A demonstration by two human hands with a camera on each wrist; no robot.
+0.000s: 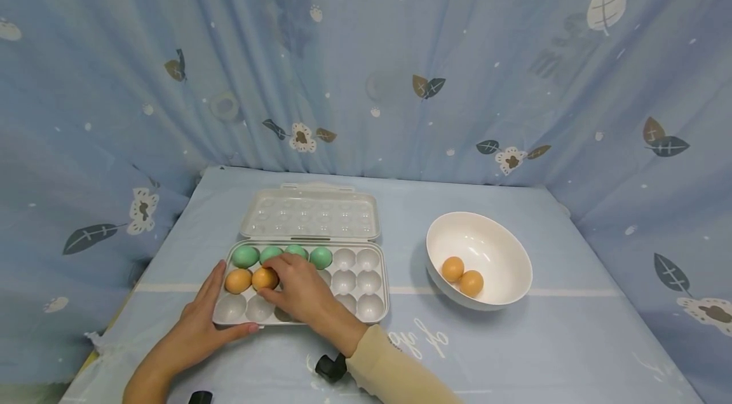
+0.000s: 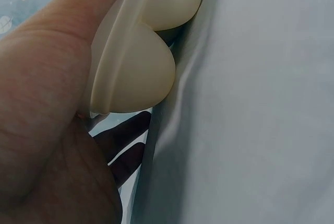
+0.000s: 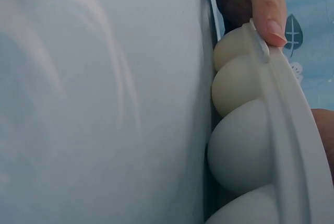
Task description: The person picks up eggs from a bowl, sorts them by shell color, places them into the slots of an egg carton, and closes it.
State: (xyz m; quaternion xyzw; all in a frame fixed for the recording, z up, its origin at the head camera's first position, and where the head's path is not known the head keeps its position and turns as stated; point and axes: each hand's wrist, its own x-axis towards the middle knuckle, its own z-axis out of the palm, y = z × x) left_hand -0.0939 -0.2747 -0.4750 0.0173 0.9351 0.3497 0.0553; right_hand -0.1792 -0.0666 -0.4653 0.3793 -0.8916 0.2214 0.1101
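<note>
An egg box (image 1: pixel 357 321) with round cups lies on the table, its clear lid (image 1: pixel 311 213) folded back. Green ping-pong balls (image 1: pixel 245 256) fill several cups of the back row. In the middle row, one orange ping-pong ball (image 1: pixel 237 281) sits in the leftmost cup. My right hand (image 1: pixel 309 293) pinches another orange ping-pong ball (image 1: pixel 264 279) at the cup beside it; the fingers cover part of the box. My left hand (image 1: pixel 197 321) rests against the box's near left corner, fingers straight along the side and thumb at the front rim, as the left wrist view also shows.
A white bowl (image 1: pixel 503 245) stands to the right of the egg box, with two orange ping-pong balls (image 1: pixel 453 269) inside. Blue patterned cloth covers the table (image 1: pixel 560 340). A blue patterned curtain (image 1: pixel 366 61) hangs behind and at both sides.
</note>
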